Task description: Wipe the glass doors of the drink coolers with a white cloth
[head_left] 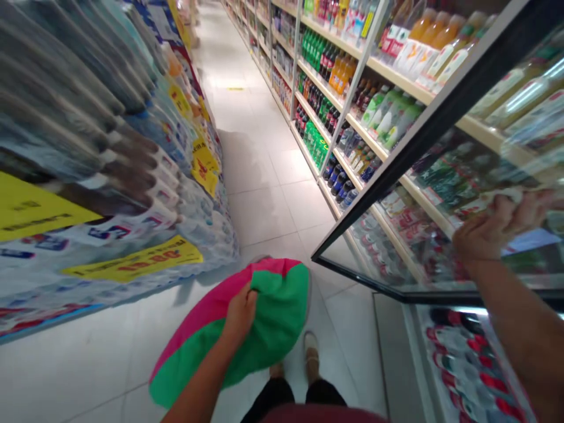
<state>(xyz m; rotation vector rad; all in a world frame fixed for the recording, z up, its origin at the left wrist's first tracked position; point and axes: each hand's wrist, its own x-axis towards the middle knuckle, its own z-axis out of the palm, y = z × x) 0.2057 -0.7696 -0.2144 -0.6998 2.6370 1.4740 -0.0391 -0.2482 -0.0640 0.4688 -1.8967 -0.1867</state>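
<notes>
My left hand (240, 311) is closed on the gathered top of a large, rounded pink and green fabric piece (282, 311). It hangs above the floor in front of my legs, and I cannot tell whether it is a bag or a cover. At the right, my right hand (480, 235) is raised to the glass door (423, 247) of a drinks fridge. A crumpled pale cloth (506, 195) is bunched in its fingers against the pane. The hand's reflection blurs the fingertips there. The black-framed door stands swung out from the fridge.
Stacked shrink-wrapped bottles (171, 194) with yellow price signs (145, 258) line the left. Shelves of drinks (335, 70) run along the right side of the tiled aisle (264, 170). Below the door, the fridge holds rows of red-capped bottles (471, 358). My feet (311, 352) are on the tiles.
</notes>
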